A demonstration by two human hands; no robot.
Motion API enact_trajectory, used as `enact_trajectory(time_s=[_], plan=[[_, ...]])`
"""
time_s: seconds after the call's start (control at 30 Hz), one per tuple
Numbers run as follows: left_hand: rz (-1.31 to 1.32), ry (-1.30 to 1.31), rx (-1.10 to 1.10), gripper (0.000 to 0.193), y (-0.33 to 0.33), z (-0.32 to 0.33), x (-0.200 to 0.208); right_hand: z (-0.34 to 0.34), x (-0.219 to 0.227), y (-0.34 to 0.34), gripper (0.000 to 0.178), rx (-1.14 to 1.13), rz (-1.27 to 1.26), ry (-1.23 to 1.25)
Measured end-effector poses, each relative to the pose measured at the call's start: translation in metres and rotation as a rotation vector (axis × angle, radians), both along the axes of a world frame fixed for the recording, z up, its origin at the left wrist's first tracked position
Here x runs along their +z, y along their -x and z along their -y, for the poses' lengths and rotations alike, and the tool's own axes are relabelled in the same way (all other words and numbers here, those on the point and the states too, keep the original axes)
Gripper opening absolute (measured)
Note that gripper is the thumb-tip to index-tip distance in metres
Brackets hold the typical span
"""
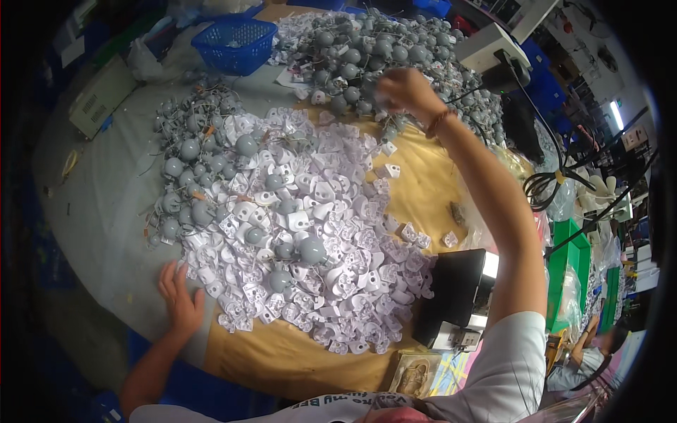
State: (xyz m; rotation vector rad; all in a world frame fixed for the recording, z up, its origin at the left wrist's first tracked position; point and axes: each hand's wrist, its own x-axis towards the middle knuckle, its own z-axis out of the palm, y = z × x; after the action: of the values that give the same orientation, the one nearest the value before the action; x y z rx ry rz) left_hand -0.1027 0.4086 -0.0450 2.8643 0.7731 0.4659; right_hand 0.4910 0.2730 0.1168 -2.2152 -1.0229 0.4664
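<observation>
My left hand (pixel 182 299) lies at the near left edge of a heap of small white plastic parts (pixel 338 211). Its fingers are apart and nothing is in them. My right arm stretches far forward, and my right hand (pixel 407 93) is over the back pile of round grey bulb-like pieces with wires (pixel 384 48). The fingers look curled but are smeared by motion, so what they hold, if anything, cannot be made out. A second group of grey wired balls (pixel 190 149) lies on the left part of the white heap, with a few more scattered across it.
A blue plastic basket (pixel 235 46) stands at the back left, near a beige box-shaped device (pixel 102 95). Right of the heap sits a black and white device (pixel 455 296). Dark cables (pixel 557 180) hang at the right, beside a green tray (pixel 568 271). Another person (pixel 585 359) is at far right.
</observation>
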Motion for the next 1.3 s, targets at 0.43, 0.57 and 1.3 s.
enact_trajectory(time_s=[0.43,0.57,1.3], plan=[[-0.062,0.035,0.033,0.058,0.0,-0.001,-0.003,0.008,-0.049,-0.031,0.039,-0.037,0.664,0.072],[-0.068,0.026,0.025,0.057,-0.001,-0.001,-0.004,0.036,-0.104,-0.003,0.04,0.163,0.573,0.426],[0.463,-0.09,-0.369,0.038,-0.182,-0.032,0.093,0.042,-0.086,0.024,0.032,0.242,0.516,0.371]])
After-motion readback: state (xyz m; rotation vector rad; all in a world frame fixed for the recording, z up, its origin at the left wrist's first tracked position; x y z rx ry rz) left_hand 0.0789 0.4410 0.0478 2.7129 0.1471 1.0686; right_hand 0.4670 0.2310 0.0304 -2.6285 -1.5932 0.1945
